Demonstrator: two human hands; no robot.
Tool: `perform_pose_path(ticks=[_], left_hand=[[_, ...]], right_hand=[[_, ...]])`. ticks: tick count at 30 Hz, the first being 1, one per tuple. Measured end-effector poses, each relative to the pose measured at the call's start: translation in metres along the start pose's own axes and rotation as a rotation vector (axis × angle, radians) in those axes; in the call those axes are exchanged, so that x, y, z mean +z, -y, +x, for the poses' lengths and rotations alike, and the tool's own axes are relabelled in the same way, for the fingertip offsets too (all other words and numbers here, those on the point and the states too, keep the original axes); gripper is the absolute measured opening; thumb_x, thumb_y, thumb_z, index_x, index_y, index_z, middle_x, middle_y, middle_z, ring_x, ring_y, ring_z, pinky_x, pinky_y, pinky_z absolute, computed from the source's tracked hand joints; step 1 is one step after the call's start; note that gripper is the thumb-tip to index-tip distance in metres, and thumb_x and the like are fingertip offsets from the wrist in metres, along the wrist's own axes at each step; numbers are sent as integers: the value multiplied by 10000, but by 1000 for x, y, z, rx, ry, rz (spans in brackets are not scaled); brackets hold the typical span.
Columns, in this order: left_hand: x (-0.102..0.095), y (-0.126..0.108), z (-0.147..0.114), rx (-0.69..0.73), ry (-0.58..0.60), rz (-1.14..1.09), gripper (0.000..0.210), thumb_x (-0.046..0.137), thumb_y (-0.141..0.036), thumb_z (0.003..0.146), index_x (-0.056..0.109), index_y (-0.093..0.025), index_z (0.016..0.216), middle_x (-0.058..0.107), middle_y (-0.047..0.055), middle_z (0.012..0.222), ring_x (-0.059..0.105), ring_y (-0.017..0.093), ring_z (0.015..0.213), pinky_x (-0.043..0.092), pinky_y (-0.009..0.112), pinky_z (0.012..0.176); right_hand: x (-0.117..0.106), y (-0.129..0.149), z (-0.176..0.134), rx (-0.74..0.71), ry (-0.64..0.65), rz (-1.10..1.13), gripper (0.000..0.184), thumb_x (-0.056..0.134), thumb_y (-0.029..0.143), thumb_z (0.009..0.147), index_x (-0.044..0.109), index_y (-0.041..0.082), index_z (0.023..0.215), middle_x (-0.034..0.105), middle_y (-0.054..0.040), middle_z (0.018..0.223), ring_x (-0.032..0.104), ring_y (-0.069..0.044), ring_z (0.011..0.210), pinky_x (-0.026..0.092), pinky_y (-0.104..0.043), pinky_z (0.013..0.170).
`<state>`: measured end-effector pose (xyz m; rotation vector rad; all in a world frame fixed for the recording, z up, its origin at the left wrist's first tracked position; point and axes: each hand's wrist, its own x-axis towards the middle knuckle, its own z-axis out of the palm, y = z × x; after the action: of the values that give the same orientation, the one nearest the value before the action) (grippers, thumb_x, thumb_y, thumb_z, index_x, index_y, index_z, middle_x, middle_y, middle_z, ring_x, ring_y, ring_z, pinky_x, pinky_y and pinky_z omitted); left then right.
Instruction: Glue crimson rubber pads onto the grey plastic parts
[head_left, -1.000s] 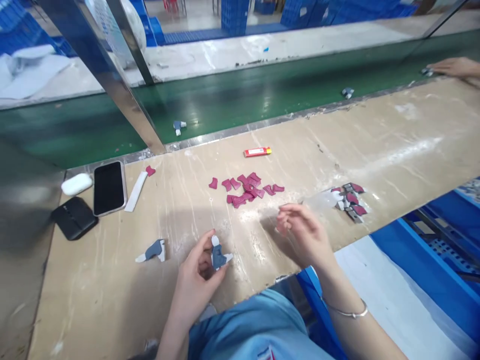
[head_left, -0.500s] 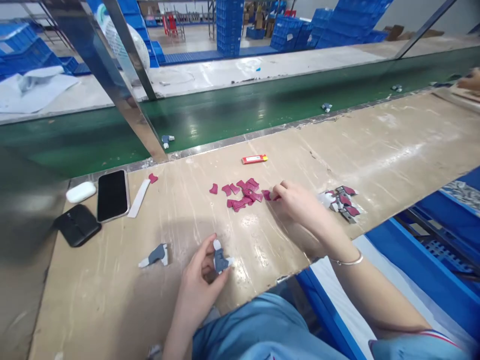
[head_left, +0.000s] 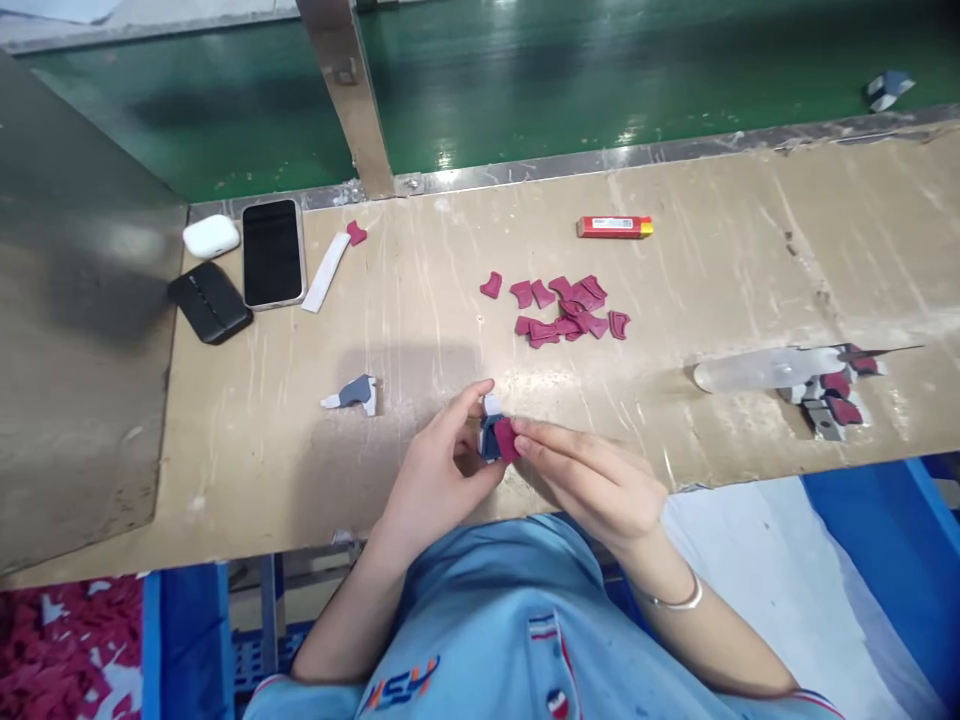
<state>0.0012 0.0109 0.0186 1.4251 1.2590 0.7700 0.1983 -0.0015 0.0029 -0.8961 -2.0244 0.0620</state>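
My left hand (head_left: 446,460) grips a small blue-grey and white plastic part (head_left: 490,436) between thumb and fingers, just above the table edge. Pinched in my right hand (head_left: 592,475) is a maroon plastic piece (head_left: 506,440), held against the face of that part. Beyond both hands lies a loose group of maroon pieces (head_left: 574,318). Left of my left hand, a similar blue-grey and white part (head_left: 354,394) rests on the table. At the right sit several grey parts with maroon pieces on them (head_left: 832,400), beside a translucent-handled pointed tool (head_left: 772,370).
A red lighter (head_left: 613,228) lies toward the back. At the left are a phone (head_left: 272,255), a white case (head_left: 211,237), a black case (head_left: 211,303) and a white strip (head_left: 327,272). A metal post (head_left: 352,100) rises before the green belt (head_left: 525,90). Blue bins (head_left: 187,640) stand below the table.
My right hand has come from the maroon pile to my left hand, bringing one maroon piece against the held part. The view has tilted down.
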Motion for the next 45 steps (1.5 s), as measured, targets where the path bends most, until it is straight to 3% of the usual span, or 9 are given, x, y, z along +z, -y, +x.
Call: perform_pose_path(ticks=[9,14,23,27,37,41,45], left_hand=[[2,1,-4,38,-74,131,649,673,-135,829,617,-276,1459,751,30,1243,719,132,830,610,292,856],[6,4,-8,30,-97,31,649,721,-178,828,620,-294,1459,758,33,1230,743,150,841,629,320,876],[10,2,-9,2,-81,-105,672,774,-217,838,601,-331,1478,742,28,1222,763,165,911,627,323,883],[10,1,-8,5,-100,-98,657,780,-220,848,607,-333,1472,738,29,1227,769,170,909,634,332,888],[10,3,-10,71,-164,36,646,757,-199,865,603,-323,1480,743,29,1213,756,159,896,645,316,877],[9,0,-11,106,-191,197,647,738,-196,880,585,-317,1497,747,23,1140,738,154,833,652,313,834],[8,-2,-10,96,-185,312,668,711,-181,886,554,-305,1524,735,46,1183,752,182,871,664,348,842]], right_hand=[[10,1,-1,54,-16,-11,179,635,68,1007,738,166,1114,849,-93,1061,830,-175,939,700,-246,813],[10,1,1,71,5,-35,210,578,71,1038,729,162,1152,849,-94,1060,826,-169,945,690,-244,836],[7,6,1,52,-23,-113,393,591,-2,995,677,153,1346,848,-94,1086,830,-171,953,675,-219,866],[5,6,2,45,-12,-132,515,543,-17,1007,591,149,1492,847,-90,1087,833,-172,946,672,-214,847],[7,-1,0,23,12,-201,650,601,7,1007,458,194,1613,848,-59,1107,830,-152,917,669,-204,838],[6,-4,-1,17,38,-221,596,640,30,995,513,166,1562,847,-55,1114,823,-145,938,664,-201,878],[-2,-7,3,-38,148,-214,443,597,44,1002,599,95,1442,833,-103,1151,813,-180,997,679,-243,841]])
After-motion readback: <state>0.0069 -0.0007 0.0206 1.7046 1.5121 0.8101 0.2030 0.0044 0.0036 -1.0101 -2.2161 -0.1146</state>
